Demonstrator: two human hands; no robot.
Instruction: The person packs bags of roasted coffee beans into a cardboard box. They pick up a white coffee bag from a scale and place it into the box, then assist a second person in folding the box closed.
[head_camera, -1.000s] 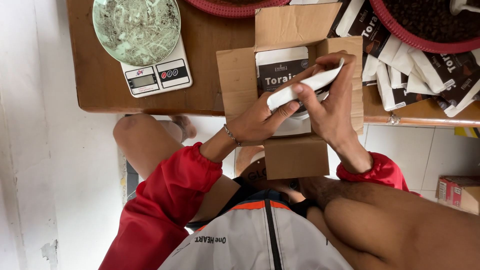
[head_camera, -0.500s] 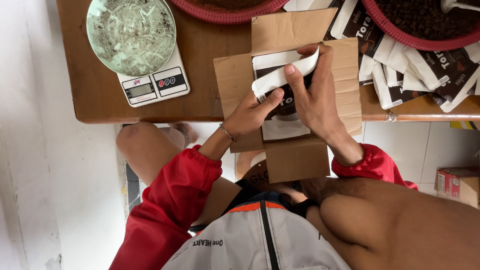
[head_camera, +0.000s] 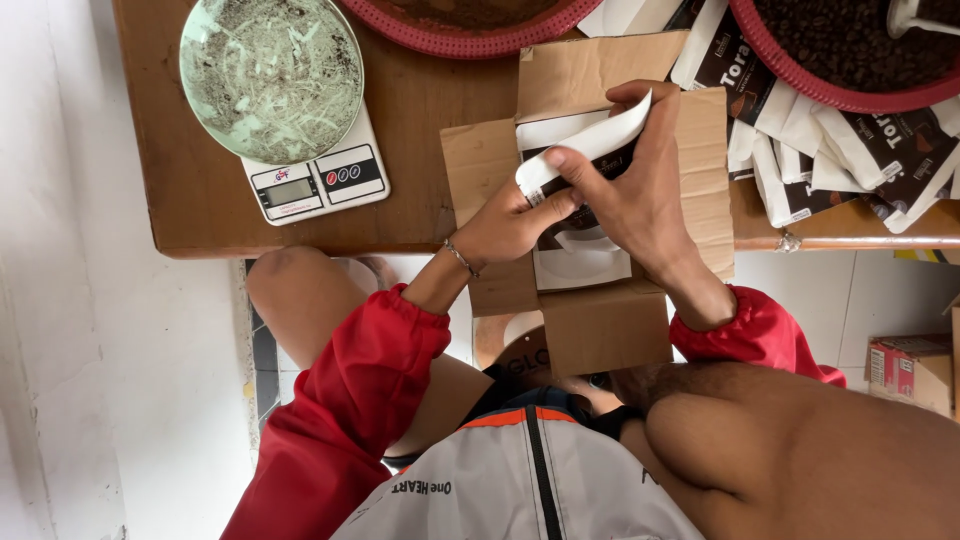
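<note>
Both hands meet over an open cardboard box (head_camera: 600, 250) that rests on the person's lap against the edge of a wooden table (head_camera: 200, 200); the right hand (head_camera: 640, 190) has its fingers (head_camera: 570, 165) curled round a white-edged pouch (head_camera: 590, 145), pinching its upper rim, while the left hand (head_camera: 505, 225) closes thumb and fingertips on the pouch's lower corner, so the pouch hangs tilted just above the box mouth, between the two grips; below the fingers, inside the box, another dark-and-white pouch (head_camera: 580, 255) lies flat; the step in hand looks like packing, with the pouch being lowered into the box; the next move would seem to call for sliding it down past the flaps and letting both grips go once it lies on the one beneath; beyond the right fingers more pouches (head_camera: 850, 160) are heaped under a red basket (head_camera: 830, 90); well away from the left fingers stands a kitchen scale (head_camera: 315, 180) bearing a pale green dish (head_camera: 270, 75).
</note>
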